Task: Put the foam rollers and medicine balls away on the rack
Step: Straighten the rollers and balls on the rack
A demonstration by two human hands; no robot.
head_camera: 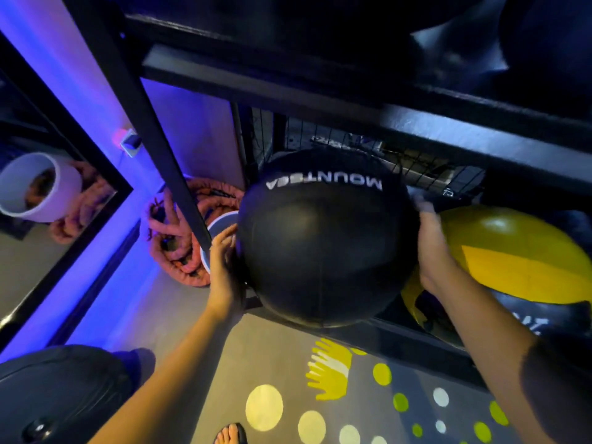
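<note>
Evidently the step in hand is shelving one medicine ball: the black ball (323, 245) sits between both hands at the mouth of the rack's (320, 88) lowest bay, its lower edge over the bay's front rail, though whether it already bears on that rail cannot be told. The left hand (224, 251) lies flat on the ball's left side and the right hand (432, 248) flat on its right, fingers spread wide and pressed to the skin rather than curled round anything. Judging by this, the next move calls for pushing the ball back and down into the bay until it settles, then drawing the hands out sideways. Room looks tight. Just right of the ball a yellow ball (512, 257) already fills the bay, and the right hand is wedged between the two, so the fingers could be pinched as the black one goes in. Just left of the ball stands the rack's post (150, 123), close to the left wrist. Behind the ball is a wire mesh (416, 161), which should stop it rolling through. Above the ball, dark rounded shapes fill the upper shelf. Left of the ball, on the floor, a coiled rope (179, 248) lies round a white pot (217, 225), and farther left a mirror (48, 203) leans by the wall. Below and left of the ball a dark round thing (61, 392) rests on the floor, possibly another to shelve. No foam rollers show.
</note>
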